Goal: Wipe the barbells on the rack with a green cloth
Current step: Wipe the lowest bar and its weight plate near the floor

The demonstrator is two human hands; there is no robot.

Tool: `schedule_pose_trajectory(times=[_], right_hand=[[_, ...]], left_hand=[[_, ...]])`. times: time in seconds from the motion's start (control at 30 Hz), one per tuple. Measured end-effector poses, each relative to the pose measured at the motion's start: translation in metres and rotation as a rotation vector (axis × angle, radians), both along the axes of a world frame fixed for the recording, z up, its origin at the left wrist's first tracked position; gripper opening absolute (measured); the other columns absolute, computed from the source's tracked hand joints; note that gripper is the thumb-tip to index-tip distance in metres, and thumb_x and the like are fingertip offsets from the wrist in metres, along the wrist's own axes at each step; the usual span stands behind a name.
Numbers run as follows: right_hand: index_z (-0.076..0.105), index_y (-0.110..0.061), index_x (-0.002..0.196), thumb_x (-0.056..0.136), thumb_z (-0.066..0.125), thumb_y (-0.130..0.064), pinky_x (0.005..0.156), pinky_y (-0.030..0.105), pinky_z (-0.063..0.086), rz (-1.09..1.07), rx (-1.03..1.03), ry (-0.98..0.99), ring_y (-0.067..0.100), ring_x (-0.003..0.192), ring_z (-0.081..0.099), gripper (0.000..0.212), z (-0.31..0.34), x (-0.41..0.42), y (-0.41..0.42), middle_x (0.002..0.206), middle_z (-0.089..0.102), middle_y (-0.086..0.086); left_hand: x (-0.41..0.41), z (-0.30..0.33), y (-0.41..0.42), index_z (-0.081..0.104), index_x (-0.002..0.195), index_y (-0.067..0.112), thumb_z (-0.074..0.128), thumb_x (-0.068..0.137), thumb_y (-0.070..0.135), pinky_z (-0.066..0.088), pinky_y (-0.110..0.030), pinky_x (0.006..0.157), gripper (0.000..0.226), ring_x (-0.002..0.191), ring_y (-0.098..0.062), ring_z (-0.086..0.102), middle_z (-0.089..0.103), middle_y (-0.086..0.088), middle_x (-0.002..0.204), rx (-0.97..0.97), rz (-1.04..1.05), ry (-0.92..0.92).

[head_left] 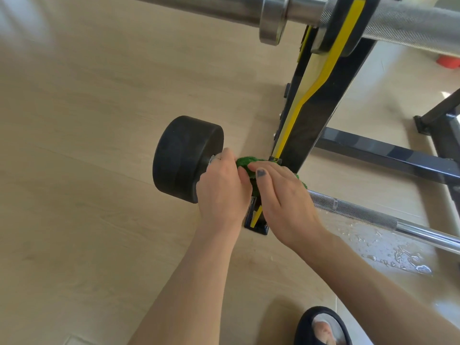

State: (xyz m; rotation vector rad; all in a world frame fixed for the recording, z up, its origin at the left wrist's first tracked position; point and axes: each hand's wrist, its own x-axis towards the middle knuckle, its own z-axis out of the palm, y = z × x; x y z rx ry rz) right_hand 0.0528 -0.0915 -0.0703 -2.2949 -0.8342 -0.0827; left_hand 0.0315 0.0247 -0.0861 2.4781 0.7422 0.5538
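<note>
Down on the left, over the pale wood floor, there's the black weight fixed on the end of the lower barbell, a fat rubbery-looking cylinder sticking out past the rack. Right next to it the left hand is curled down over the bar just inside the weight, fingers wrapped around it as far as I can tell, though the fingertips themselves are hidden under the hand. Touching that hand on its right is the green cloth, bunched up on the bar right where it sits at the rack's black and yellow upright. The right hand lies on top of the cloth with fingers fairly straight and close together, thumb pointing toward the left hand, dark polish on the thumbnail. A bit of green also peeks out on the far side of that hand. From there the lower barbell runs off toward the right edge, knurled section first and then smooth chrome. Under it the floor looks wet and shiny with puddles. Up top a second barbell rests in the rack's hook, its steel collar just left of the upright. The rack's dark base bar crosses behind, and a foot in a dark slipper shows at the bottom edge
</note>
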Motion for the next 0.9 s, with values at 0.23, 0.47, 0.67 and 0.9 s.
schedule_pose_trajectory(times=[0.23,0.47,0.67,0.9], right_hand=[[0.065,-0.016,0.105,0.106,0.027,-0.03,0.09,0.033,0.041,0.033,-0.216,-0.128,0.02,0.096,0.052,0.04,-0.02,0.011,0.029,0.104,0.065,-0.002],[0.058,-0.012,0.112,0.104,0.029,-0.033,0.09,0.04,0.042,-0.026,-0.481,-0.316,0.026,0.097,0.045,0.037,-0.031,0.017,0.053,0.107,0.06,0.004],[0.056,-0.009,0.11,0.1,0.034,-0.016,0.053,0.034,0.034,0.09,-0.739,-0.354,0.032,0.073,0.051,0.024,-0.023,0.042,0.082,0.092,0.062,0.01],[0.053,-0.016,0.108,0.101,0.035,-0.021,0.072,0.04,0.041,0.041,-0.86,0.107,0.027,0.086,0.057,0.02,-0.013,0.071,0.11,0.087,0.056,0.002]], left_hand=[[-0.008,0.02,0.034,0.061,0.119,0.015,0.057,0.095,0.021,0.033,-0.02,0.067,0.025,0.081,-0.011,0.056,0.066,-0.002,0.093,0.076,0.035,-0.149],[-0.023,0.012,0.082,0.042,0.146,0.031,0.035,0.1,0.039,0.04,-0.046,0.095,0.047,0.116,-0.035,0.046,0.049,-0.01,0.137,0.058,0.32,-0.151],[-0.022,-0.016,0.08,0.028,0.152,0.037,0.032,0.105,0.043,0.034,-0.029,0.094,0.047,0.121,-0.021,0.043,0.04,-0.005,0.143,-0.386,0.155,-0.214],[-0.022,-0.017,0.086,0.026,0.152,0.037,0.031,0.105,0.045,0.041,-0.039,0.095,0.048,0.116,-0.024,0.043,0.038,-0.006,0.141,-0.399,0.112,-0.2]])
